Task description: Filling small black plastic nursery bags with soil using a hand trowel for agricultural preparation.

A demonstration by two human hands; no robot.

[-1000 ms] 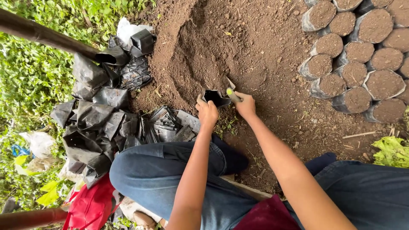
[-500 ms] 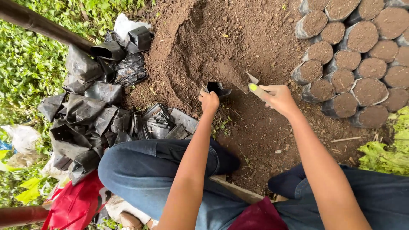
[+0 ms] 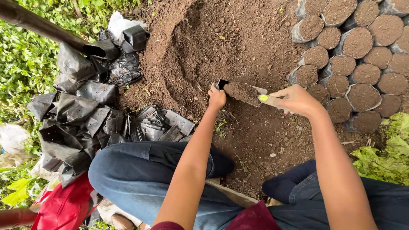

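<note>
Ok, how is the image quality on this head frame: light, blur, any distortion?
Head view: soft, even daylight, no glare and no hard shadows. The scoop of soil, the left hand and the right hand are sharp. Wide-angle stretch enlarges the forearms and jeans toward the bottom edge. The filled bags stay clear.

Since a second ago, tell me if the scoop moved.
Yes. The scoop, loaded with soil, in the right hand, swung right, nearer the filled bags.

Two hands: left hand (image 3: 217,99), right hand (image 3: 297,100). One scoop (image 3: 247,93), heaped with soil. One soil mound (image 3: 191,47). Right of the mound, about seventeen filled bags (image 3: 362,96) in view. Left of the mound, one loose pile of empty black bags (image 3: 89,115), too tangled to count.
</note>
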